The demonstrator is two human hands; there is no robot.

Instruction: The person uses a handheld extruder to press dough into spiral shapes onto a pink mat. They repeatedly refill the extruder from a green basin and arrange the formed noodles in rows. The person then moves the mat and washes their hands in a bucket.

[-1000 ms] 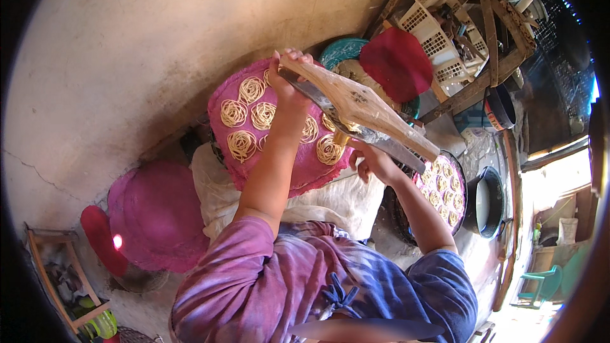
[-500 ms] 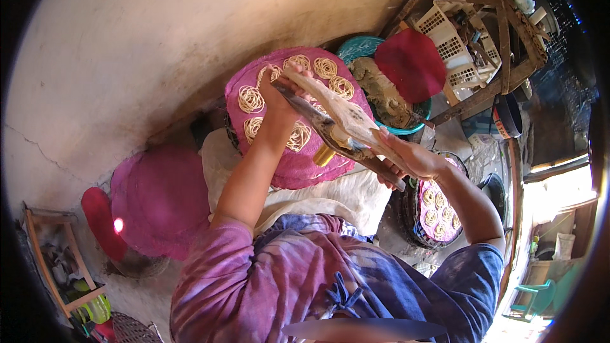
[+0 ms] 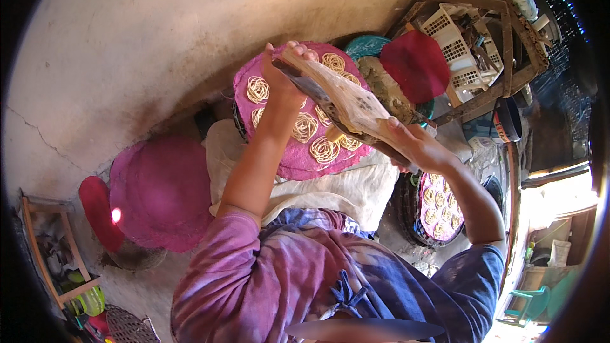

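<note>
Both hands grip a long two-part wooden hand press (image 3: 356,105), held aslant over a round pink cloth-covered tray (image 3: 298,166). My left hand (image 3: 284,79) is closed round its far-left end. At the lower right end, my right hand (image 3: 422,149) is closed with the fingers wrapped underneath. A yellowish metal cylinder (image 3: 334,133) shows under the middle of the press. Several round coils of pale noodle-like strands lie on the tray, among them one front coil (image 3: 325,150) just below the cylinder. Part of the tray is hidden behind the press and my left forearm.
A teal basin (image 3: 366,46) with a pasty beige mass stands behind right, partly under a red cloth disc (image 3: 415,67). Another coil-bearing tray (image 3: 440,209) is at right. Pink cloth-covered round (image 3: 162,194) lies left. A wooden frame (image 3: 508,51) with white baskets stands far right.
The press's two wooden parts have come closer together, and its upper part has tilted toward view. Coils now show near the tray's front below the cylinder. Both hands keep their grip.
</note>
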